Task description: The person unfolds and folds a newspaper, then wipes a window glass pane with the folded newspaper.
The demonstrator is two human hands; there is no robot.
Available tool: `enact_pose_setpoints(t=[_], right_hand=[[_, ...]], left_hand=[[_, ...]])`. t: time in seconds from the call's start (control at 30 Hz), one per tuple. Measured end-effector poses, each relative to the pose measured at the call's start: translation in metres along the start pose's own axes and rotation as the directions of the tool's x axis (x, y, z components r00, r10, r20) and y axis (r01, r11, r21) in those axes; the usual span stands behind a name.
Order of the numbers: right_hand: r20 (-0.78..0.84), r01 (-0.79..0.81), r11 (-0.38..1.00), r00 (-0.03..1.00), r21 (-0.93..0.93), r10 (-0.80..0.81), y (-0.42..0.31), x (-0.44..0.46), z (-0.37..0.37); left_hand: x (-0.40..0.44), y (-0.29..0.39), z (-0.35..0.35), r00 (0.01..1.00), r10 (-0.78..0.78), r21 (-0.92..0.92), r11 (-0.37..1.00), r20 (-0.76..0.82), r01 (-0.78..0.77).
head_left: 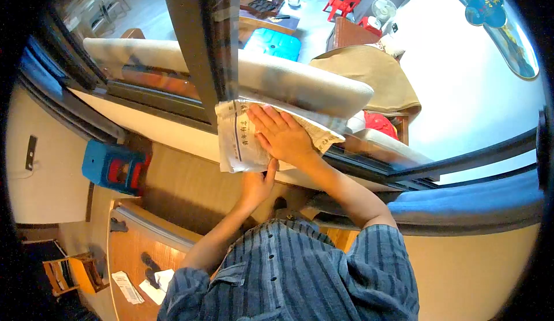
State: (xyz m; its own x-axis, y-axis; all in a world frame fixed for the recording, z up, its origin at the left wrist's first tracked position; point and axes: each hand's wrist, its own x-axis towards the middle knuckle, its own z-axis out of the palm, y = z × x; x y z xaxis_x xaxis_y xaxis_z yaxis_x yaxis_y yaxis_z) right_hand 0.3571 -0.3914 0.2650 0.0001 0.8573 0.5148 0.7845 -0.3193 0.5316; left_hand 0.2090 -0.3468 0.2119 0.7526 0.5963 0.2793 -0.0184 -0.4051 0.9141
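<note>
A folded sheet of newspaper (pixel 234 145) with printed Chinese characters lies against the lower part of the window, by the dark frame post (pixel 199 44). My right hand (pixel 283 136) rests flat on its front, fingers stretched out and slightly apart. Lower down, my left hand (pixel 258 188) holds the newspaper's bottom edge. Its thumb shows in front, while the other fingers are hidden behind the paper.
Behind the glass stand a cream sofa (pixel 300 81), a blue stool (pixel 274 44) and a red stool (pixel 343 3). On my side are a blue plastic stool (pixel 109 165), a wooden desk (pixel 130 237) with papers (pixel 127 287), and a blue curtain (pixel 473 197).
</note>
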Motion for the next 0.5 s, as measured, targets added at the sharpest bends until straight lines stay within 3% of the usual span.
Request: enact_pose_setpoints(t=[0.2,0.27,0.33,0.43,0.5], right_hand=[[0.087,0.016,0.963,0.995,0.269,-0.041,-0.020,-0.021,0.029],[0.130,0.006,0.921,0.990,0.390,-0.062,-0.029,-0.030,0.038],[0.173,-0.006,0.862,0.980,0.507,-0.095,-0.037,-0.043,0.047],[0.241,-0.070,0.790,0.965,0.609,-0.101,-0.044,-0.044,0.052],[0.284,-0.124,0.738,0.954,0.664,-0.094,-0.047,-0.045,0.046]], left_hand=[[-0.023,-0.040,0.020,0.974,-0.223,0.118,0.969,0.045,0.216],[-0.033,-0.038,0.018,0.931,-0.350,0.020,0.936,0.103,0.350],[-0.040,-0.043,0.014,0.925,-0.352,0.096,0.935,0.145,0.341],[-0.052,-0.065,0.026,0.975,-0.215,0.038,0.975,-0.057,0.217],[-0.059,-0.065,0.018,0.944,-0.329,0.113,0.937,-0.030,0.330]])
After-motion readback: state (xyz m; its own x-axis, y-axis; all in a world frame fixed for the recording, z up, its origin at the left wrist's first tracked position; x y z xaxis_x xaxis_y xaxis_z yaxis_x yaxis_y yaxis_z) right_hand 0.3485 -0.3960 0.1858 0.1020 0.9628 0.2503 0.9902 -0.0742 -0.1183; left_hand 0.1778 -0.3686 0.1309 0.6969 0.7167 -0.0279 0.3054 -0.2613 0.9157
